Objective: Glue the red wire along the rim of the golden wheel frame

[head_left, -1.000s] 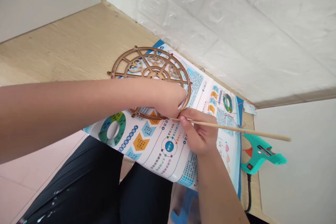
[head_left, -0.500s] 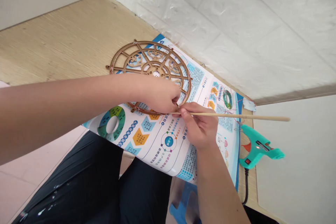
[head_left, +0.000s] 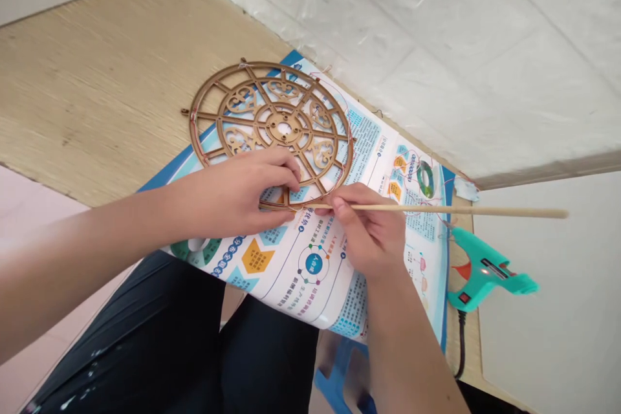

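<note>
A brown round openwork wheel frame (head_left: 228, 121), with spokes and scroll ornaments, lies on a printed poster. Thin reddish wire runs along its rim. My left hand (head_left: 233, 191) is curled round the near edge of the rim, thumb on the near side and fingers over the top. In my right hand (head_left: 371, 226) is a thin wooden stick (head_left: 436, 209), pinched between thumb and fingers. The stick points left, its tip close to the rim and my left thumb. What my left fingertips press on is partly hidden.
The printed poster (head_left: 310, 297) covers part of the wooden board (head_left: 97, 90). A teal glue gun (head_left: 490, 272) with a black cord lies at the right. Loose thin wires and a whitish scrap (head_left: 466, 188) sit near the white wall (head_left: 436, 45). Below is a blue stool (head_left: 339, 375).
My left hand has drawn back left along the rim, its thumb and fingers parting. The stick now extends further right in view, still in my right hand. More of the wheel shows.
</note>
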Demonstrator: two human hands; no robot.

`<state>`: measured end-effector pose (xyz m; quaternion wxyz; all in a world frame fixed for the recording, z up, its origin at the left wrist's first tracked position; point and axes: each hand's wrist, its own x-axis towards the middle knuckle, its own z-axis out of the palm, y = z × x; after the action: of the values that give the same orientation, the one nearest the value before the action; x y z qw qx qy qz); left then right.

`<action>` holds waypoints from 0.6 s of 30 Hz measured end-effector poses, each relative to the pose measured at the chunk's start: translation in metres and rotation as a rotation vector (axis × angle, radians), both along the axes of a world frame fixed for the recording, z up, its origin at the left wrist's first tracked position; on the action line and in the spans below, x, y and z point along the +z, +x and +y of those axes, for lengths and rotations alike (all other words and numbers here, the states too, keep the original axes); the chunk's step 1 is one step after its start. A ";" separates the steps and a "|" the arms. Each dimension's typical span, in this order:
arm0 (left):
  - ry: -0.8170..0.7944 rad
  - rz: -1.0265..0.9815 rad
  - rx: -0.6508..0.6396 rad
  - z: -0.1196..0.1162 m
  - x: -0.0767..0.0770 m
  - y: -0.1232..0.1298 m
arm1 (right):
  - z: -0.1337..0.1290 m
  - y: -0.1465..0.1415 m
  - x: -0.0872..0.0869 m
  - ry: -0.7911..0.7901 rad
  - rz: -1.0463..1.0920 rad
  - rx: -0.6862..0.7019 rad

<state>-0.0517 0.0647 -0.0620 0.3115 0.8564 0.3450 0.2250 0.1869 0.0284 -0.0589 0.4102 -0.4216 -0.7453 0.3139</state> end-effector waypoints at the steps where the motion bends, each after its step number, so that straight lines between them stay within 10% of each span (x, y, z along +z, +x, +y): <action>1: 0.003 -0.006 0.007 0.000 -0.002 0.001 | 0.000 0.000 0.000 -0.002 -0.004 0.000; 18: -0.083 -0.054 -0.038 0.004 -0.004 0.000 | 0.002 -0.004 -0.001 -0.027 -0.024 -0.011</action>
<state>-0.0513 0.0688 -0.0659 0.3601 0.8428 0.3291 0.2275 0.1824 0.0305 -0.0597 0.3971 -0.4351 -0.7435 0.3166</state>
